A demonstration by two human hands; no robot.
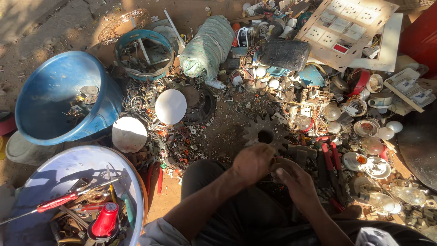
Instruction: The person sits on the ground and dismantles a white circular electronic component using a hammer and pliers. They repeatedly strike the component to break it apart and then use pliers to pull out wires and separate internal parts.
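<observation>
1. Small part: hidden betw. the two hands, low centre of view, over the person's lap; too small and too covered to tell its kind.
2. Left hand (252,163): knuckles up, fingers curled shut around smth. at the meeting point w/ the other hand; what it grips can't be told.
3. Right hand (298,180): just beside the left, fingertips touching it, fingers bent inward in a pinch; held item not visible.
4. Gear (266,133): dark toothed wheel w/ centre hole, flat on the ground just beyond the left hand.
5. Pliers (330,166): red-handled, lying to the right of the right hand, near it.
6. Bulbs (382,200): clear glass, far right, amid white lamp bases and scrap.
7. Scrap pile (291,91): wires, sockets, switch parts, spread across the ground beyond the gear.
8. Switch panel (348,27): pale board w/ square switches, tilted, top right.
9. Sack (207,45): greenish wrapped bundle, top centre.
10. White discs (170,106): two round pieces, left of the gear, well apart from the hands.
11. Blue tub (59,98): tipped toward the camera, a few metal bits inside, far left.
12. Basin (73,159): pale, bottom left, holding a red-handled screwdriver (57,202) and other tools.
</observation>
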